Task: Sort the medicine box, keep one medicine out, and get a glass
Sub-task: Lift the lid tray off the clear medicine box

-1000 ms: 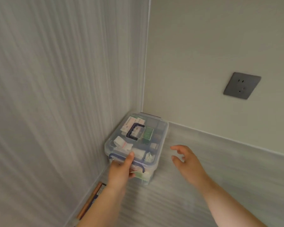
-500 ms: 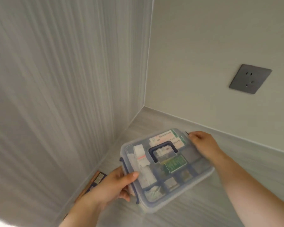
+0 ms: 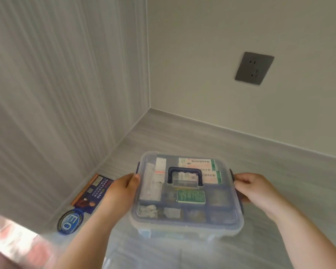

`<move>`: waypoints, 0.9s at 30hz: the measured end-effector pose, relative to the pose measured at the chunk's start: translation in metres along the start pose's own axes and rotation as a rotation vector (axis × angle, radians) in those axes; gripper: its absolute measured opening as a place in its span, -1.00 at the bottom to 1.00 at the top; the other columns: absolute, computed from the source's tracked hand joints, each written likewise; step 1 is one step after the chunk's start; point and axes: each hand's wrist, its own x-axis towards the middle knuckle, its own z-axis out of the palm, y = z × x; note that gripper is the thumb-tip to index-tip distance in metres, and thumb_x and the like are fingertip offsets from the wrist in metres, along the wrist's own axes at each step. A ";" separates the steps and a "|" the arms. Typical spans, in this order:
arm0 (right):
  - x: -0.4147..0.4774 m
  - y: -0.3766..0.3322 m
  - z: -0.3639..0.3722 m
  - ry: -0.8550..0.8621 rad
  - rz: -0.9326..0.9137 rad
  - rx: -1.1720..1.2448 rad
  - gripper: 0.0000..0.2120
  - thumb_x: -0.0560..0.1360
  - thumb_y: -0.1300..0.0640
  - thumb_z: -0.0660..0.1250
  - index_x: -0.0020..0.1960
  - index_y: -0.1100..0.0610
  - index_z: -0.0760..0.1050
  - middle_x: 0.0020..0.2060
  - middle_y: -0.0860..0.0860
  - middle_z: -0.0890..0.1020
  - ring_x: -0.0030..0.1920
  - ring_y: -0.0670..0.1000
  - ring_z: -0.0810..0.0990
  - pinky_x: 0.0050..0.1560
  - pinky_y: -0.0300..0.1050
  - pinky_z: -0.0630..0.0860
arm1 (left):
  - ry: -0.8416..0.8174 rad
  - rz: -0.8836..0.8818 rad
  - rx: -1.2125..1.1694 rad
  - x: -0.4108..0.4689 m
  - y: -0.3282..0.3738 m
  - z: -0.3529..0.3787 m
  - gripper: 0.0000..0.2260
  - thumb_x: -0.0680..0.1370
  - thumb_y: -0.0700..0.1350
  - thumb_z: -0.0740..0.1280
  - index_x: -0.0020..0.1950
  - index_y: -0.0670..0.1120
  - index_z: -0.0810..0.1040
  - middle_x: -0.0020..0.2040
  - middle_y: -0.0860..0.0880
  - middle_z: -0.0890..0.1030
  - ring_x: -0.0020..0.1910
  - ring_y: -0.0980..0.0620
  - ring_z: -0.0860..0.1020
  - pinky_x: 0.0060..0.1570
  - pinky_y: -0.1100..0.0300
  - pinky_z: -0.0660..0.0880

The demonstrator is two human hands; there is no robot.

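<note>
left hand (image 3: 122, 188) clamped on the left end of the medicine box (image 3: 186, 193), right hand (image 3: 254, 188) clamped on the right end, thumbs near the dark side latches. held level between both, long axis running hand to hand, handle (image 3: 185, 174) centred on the closed lid. equally near either hand; above the bench (image 3: 182, 133), out from the corner. probably set down next, then unlatched.

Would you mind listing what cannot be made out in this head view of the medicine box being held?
- Medicine box: package print too small and blurred; lower layer veiled by the frosted lid and tray.
- Left hand and right hand: fingers hidden behind the box sides.
- Side latches: fastened or not, unclear.
- Flat printed packet by the wall: text blurred.
- Bottom-left corner: blurred, cut off by the frame.
</note>
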 end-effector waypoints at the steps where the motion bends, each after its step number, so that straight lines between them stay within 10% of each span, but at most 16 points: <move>1: -0.002 0.002 -0.001 -0.004 -0.006 -0.044 -0.72 0.43 0.38 0.15 -0.35 0.19 0.54 -0.45 0.08 0.55 -0.43 0.01 0.49 -0.43 -0.23 0.50 | -0.002 -0.006 0.031 0.002 0.002 0.001 -0.72 0.57 -0.07 0.09 0.01 -0.15 0.55 -0.12 -0.06 0.56 -0.19 -0.03 0.42 -0.17 0.18 0.27; 6: -0.001 0.010 0.002 0.126 -0.055 -0.357 -0.76 0.42 0.33 0.14 -0.38 0.17 0.45 -0.38 0.15 0.52 -0.30 0.12 0.46 -0.34 -0.13 0.30 | -0.041 -0.013 0.157 0.001 0.008 0.006 -0.68 0.59 -0.09 0.04 0.08 -0.24 0.50 0.11 -0.30 0.54 0.00 -0.20 0.46 -0.09 0.15 0.24; 10: -0.009 0.023 -0.002 0.107 0.041 0.132 -0.66 0.46 0.41 0.04 0.03 0.11 0.47 -0.26 0.16 0.56 -0.35 0.09 0.51 -0.43 -0.23 0.50 | 0.011 0.005 0.155 -0.001 0.008 0.004 -0.70 0.58 -0.12 0.05 -0.19 -0.23 0.49 -0.20 -0.18 0.50 -0.21 -0.10 0.39 -0.22 0.12 0.24; 22: -0.013 0.033 0.004 0.210 0.172 0.421 -0.75 0.47 0.41 0.06 0.01 0.23 0.45 -0.38 0.13 0.52 -0.47 0.09 0.43 -0.63 -0.28 0.46 | -0.073 -0.248 -0.301 0.007 -0.023 0.001 -0.69 0.57 -0.22 0.08 -0.33 -0.18 0.48 -0.68 0.04 0.49 -0.67 0.10 0.44 -0.68 0.40 0.32; 24: -0.012 0.036 0.003 0.281 0.117 0.284 -0.71 0.45 0.45 0.07 0.10 0.27 0.42 -0.20 0.22 0.58 -0.32 0.16 0.50 -0.36 -0.14 0.51 | -0.076 -0.249 -0.332 0.004 -0.023 0.006 -0.76 0.56 -0.24 0.08 -0.13 -0.20 0.53 -0.50 -0.03 0.60 -0.54 0.10 0.52 -0.63 0.40 0.39; 27: -0.016 0.025 0.002 0.500 -0.146 -0.060 -0.72 0.41 0.43 0.17 0.08 0.28 0.48 0.02 0.22 0.58 0.01 0.19 0.52 -0.01 -0.11 0.35 | 0.026 -0.152 -0.392 -0.003 -0.023 0.009 -0.72 0.57 -0.23 0.09 0.27 -0.13 0.39 0.15 -0.16 0.52 0.08 -0.09 0.50 0.07 0.16 0.45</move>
